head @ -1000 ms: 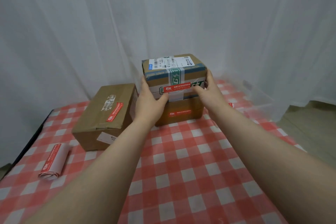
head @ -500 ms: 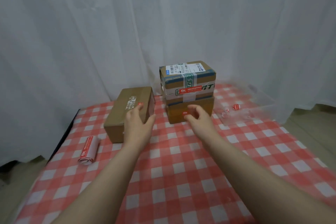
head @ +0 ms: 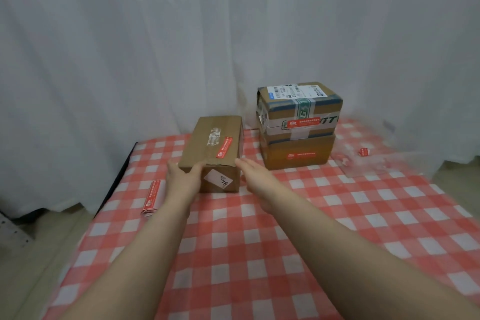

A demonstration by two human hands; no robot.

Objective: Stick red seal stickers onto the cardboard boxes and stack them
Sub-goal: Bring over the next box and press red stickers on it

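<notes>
**Change recorded:** both hands, at the two-box stack a second ago, have been brought across to the third box point(head: 215, 150). The third box itself has not been shifted on the cloth.

**Third box:** plain cardboard, lying flat on the checked tablecloth point(head: 259, 247), left of the stack and apart from it. A red seal point(head: 224, 147) is already stuck slantwise across its top. A white label point(head: 218, 179) marked 76 is seen on the near face.

**Left hand point(head: 181, 180):** laid against the near left corner of the third box. The thumb is spread along the front upper edge and the fingers are set on the left side. No closed grip is made.

**Right hand point(head: 255, 176):** flat, fingers extended, nothing held. It is placed just beside the near right corner; contact cannot be told.

**Stack:** the upper box point(head: 298, 105), taped in green and white, is set squarely on the lower box point(head: 298, 148). A red seal is borne on the front of each.

**Sticker roll point(head: 152, 196):** left lying on the cloth, beside the left forearm, untouched.

**Clear tray point(head: 376, 163):** at the far right, blurred; a red scrap point(head: 364, 152) is seen at it.

**Assessment:** sealing is judged complete for all three boxes. Only the lifting of the third box onto the stack is judged outstanding, and a two-sided clasp appears to be in preparation. The third box looks long, so careful squaring on the stack would be called for.
</notes>
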